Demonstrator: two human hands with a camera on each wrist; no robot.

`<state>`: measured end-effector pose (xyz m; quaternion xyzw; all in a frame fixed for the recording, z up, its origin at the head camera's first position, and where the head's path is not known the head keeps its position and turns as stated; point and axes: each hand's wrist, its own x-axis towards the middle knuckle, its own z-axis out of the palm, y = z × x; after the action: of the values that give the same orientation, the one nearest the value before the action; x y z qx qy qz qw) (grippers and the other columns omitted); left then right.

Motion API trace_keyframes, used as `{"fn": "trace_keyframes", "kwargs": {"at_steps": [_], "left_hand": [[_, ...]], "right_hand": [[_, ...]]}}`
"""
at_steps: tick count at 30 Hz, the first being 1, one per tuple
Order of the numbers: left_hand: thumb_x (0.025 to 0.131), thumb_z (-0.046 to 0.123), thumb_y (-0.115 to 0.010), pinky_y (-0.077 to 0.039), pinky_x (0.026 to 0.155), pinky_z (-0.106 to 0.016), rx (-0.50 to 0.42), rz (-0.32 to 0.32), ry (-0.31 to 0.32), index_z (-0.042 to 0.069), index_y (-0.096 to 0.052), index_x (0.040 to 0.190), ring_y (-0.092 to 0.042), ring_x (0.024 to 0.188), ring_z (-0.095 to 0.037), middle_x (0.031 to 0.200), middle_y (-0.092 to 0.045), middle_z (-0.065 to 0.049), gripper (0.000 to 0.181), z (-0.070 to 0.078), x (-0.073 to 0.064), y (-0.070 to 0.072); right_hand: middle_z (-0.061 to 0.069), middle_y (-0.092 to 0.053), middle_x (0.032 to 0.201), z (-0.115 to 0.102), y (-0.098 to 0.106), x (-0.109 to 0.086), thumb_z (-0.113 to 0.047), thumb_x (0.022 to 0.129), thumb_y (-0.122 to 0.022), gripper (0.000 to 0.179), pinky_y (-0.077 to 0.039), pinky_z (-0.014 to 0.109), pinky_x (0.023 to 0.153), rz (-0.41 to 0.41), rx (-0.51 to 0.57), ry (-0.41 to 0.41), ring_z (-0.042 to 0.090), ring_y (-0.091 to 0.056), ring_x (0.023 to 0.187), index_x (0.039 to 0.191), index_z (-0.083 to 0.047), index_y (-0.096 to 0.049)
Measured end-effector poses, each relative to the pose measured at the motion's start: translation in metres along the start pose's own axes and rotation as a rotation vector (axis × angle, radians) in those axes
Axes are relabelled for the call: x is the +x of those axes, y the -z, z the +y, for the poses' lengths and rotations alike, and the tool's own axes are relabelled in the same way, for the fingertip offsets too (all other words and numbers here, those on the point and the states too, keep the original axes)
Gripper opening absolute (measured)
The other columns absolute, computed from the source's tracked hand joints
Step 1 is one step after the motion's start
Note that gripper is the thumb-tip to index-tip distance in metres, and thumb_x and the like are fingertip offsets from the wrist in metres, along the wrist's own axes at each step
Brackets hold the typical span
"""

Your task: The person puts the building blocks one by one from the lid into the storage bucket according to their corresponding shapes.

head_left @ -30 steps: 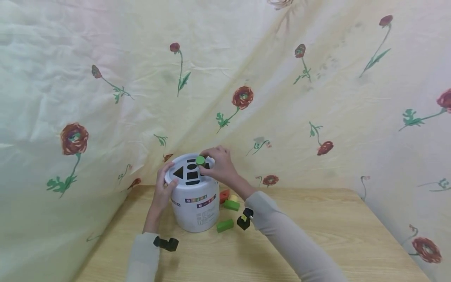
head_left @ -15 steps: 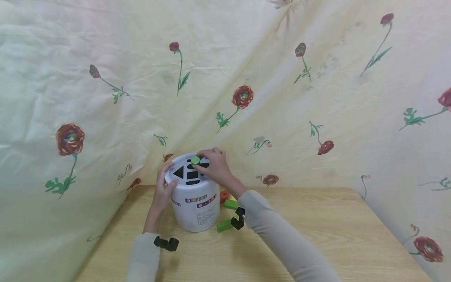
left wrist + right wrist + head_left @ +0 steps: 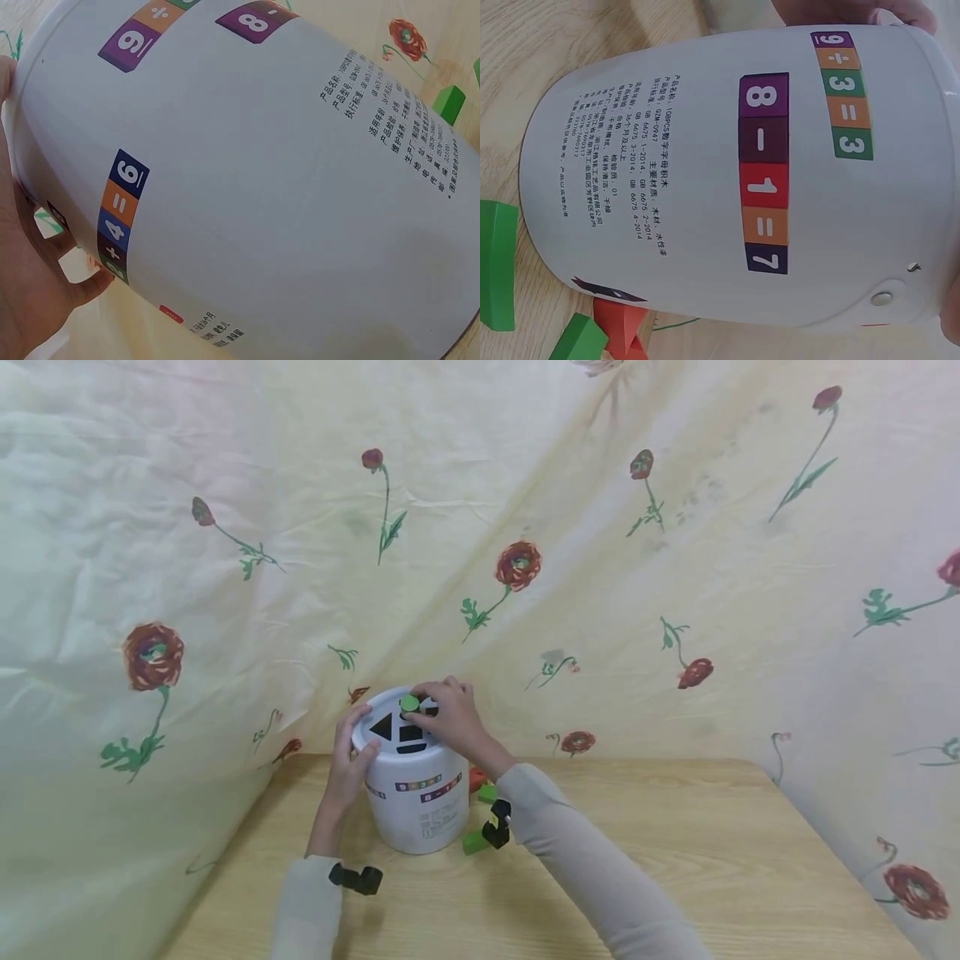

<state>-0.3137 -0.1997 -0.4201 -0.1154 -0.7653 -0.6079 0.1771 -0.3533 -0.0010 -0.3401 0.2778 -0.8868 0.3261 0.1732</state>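
Observation:
A white bucket (image 3: 408,814) stands upright on the table, printed with coloured sums. Its lid (image 3: 385,698) has black cut-outs, among them a triangle and a square. My left hand (image 3: 350,756) grips the lid's left edge, with the thumb over the top. Between thumb and fingers, my right hand (image 3: 453,718) pinches a green cylinder block (image 3: 409,702) upright, at the lid's round hole. Whether its lower end is inside the hole cannot be told. In the left wrist view, the left hand (image 3: 37,277) holds the bucket's side near the rim.
Right of the bucket lie a green block (image 3: 475,842), another green block (image 3: 487,793) and a red piece (image 3: 477,778), partly hidden by the right arm. Behind the wooden table (image 3: 637,843) hangs a flowered cloth (image 3: 480,485). Each wrist bears a small black camera.
My right hand has moved left and slightly down with the green cylinder block, bringing it over the round hole. The left hand and the bucket have stayed in place.

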Motion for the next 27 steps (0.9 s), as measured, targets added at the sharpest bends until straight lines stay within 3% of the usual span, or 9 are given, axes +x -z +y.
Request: {"fn": "trace_keyframes", "kwargs": {"at_steps": [15,27], "left_hand": [[0.097,0.025,-0.053,-0.034,0.117,-0.062,-0.012,0.007,0.015,0.021,-0.034,0.157,-0.03,0.146,-0.036,0.166,-0.018,-0.008,0.062,0.0005,0.001,-0.0008],[0.097,0.023,-0.053,-0.034,0.116,-0.062,-0.024,0.007,-0.006,0.02,-0.035,0.156,-0.031,0.145,-0.034,0.165,-0.019,-0.009,0.062,0.0002,0.0003,-0.0015]], "right_hand": [[0.004,-0.072,0.118,-0.0036,0.0014,0.004,-0.03,0.091,-0.076,0.044,-0.035,0.043,0.1,-0.063,-0.083,-0.041,0.02,-0.052,0.102,0.131,-0.013,-0.068],[0.004,-0.072,0.12,-0.0001,0.0007,0.0019,-0.034,0.093,-0.074,0.042,-0.035,0.039,0.093,-0.046,-0.155,-0.022,0.02,-0.051,0.102,0.13,-0.015,-0.069]]}}
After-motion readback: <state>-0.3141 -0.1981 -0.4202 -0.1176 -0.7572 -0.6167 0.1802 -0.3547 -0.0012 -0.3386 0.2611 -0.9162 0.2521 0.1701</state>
